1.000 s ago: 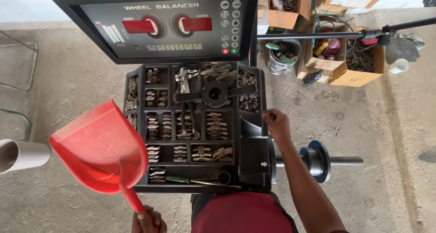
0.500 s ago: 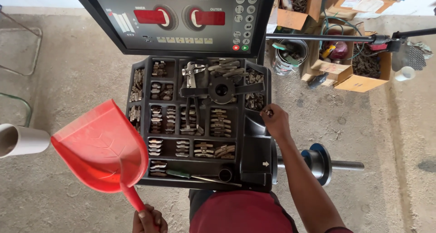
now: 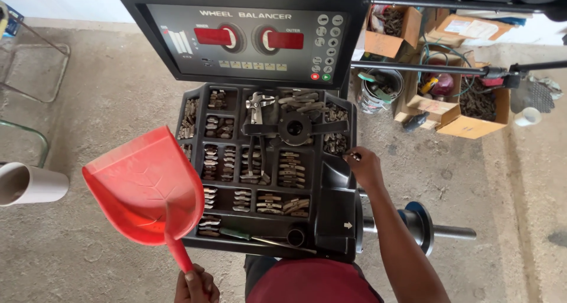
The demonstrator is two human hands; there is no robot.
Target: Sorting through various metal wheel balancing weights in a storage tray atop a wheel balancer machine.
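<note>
Far left, a white tube (image 3: 32, 185) pokes in over the concrete floor (image 3: 106, 102), well clear of the action. Next, the red dustpan (image 3: 144, 188), scoop tilted up and hanging over the front left corner of the tray (image 3: 336, 188), hiding a few compartments there. At the bottom edge the left hand (image 3: 196, 285) has its fingers wrapped tight around the dustpan's handle, fist closed, knuckles up, only partly in view. Moving across: the black tray, its compartments full of grey wheel weights (image 3: 260, 161), with a black hub piece (image 3: 295, 127) near the back edge and a green-handled screwdriver (image 3: 260, 237) lying along the front edge. Above it stands the balancer's panel (image 3: 248, 40) with two red displays. Now the right hand (image 3: 366, 167), at the tray's right edge: fingers curled in, tips pinched on something small and dark by the rim, too small to tell what. The forearm runs straight back and down to the lower right corner. Beyond it, the steel shaft (image 3: 437, 232) juts right, and cardboard boxes (image 3: 466, 111) of clutter sit on the floor.
</note>
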